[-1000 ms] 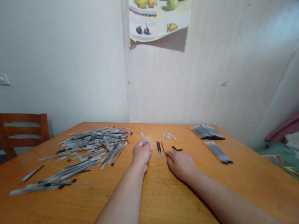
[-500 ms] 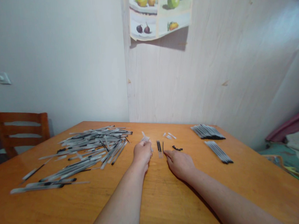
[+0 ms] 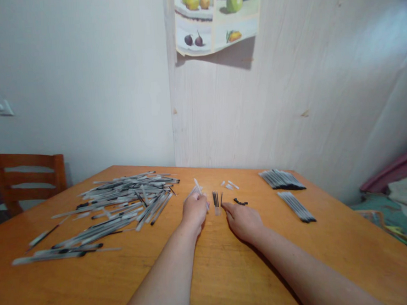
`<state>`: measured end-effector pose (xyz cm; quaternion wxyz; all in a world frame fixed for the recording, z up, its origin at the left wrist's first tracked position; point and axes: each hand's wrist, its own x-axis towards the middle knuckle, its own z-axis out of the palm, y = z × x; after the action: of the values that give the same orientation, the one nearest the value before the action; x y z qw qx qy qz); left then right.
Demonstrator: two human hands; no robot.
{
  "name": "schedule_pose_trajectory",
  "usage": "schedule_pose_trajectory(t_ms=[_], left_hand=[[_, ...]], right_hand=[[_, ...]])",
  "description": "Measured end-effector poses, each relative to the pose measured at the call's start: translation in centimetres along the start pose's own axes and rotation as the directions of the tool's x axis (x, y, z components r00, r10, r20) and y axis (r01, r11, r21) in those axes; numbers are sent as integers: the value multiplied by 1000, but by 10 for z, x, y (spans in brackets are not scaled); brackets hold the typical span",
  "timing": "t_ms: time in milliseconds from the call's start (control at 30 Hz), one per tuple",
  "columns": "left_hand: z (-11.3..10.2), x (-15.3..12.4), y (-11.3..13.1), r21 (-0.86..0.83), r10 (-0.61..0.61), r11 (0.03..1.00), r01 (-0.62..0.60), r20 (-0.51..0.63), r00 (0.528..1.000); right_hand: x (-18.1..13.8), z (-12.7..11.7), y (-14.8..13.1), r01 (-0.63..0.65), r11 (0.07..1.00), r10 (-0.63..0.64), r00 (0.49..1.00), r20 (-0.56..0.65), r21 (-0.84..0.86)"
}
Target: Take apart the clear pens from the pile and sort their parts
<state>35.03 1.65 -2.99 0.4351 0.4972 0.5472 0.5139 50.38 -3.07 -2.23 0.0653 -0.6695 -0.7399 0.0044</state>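
My left hand [image 3: 194, 209] is closed around a few translucent plastic pieces [image 3: 197, 186] that look like pen parts; their tips stick up past the fingers. Slim dark pen refills [image 3: 215, 198] with clear near ends lie side by side just right of it. My right hand [image 3: 242, 218] rests low over the table, its fingertips at the near end of one dark pen refill [image 3: 221, 198], apart from that row. Its thumb is hidden. Small black pen caps or plugs [image 3: 241, 201] lie beyond the right knuckles, and short clear pieces [image 3: 230, 185] sit farther back.
A large loose heap of clear and black pens [image 3: 130, 189] spreads over the left of the wooden table [image 3: 224, 271]. Two neat rows of pens, one larger [image 3: 283, 179] and one smaller [image 3: 297, 206], lie on the right. A wooden chair [image 3: 32, 174] stands behind at left.
The clear pieces in my left hand have shifted and fan out more to the left. My right hand has barely moved; the refill at its fingertips leans much as before.
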Motion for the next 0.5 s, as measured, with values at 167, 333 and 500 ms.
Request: schedule_pose_trajectory(t_ms=[167,333,500], left_hand=[[1,6,-11,245,133,960,-139,42,990],[2,11,-18,337,149,925,-173,96,984],[3,10,-16,355,156,915,-189,121,980]], right_hand=[[2,-2,0,-3,1000,3,1000,3,-2],[3,-4,-1,-24,1000,24,999,29,14],[4,-6,-1,-28,1000,28,999,27,11]])
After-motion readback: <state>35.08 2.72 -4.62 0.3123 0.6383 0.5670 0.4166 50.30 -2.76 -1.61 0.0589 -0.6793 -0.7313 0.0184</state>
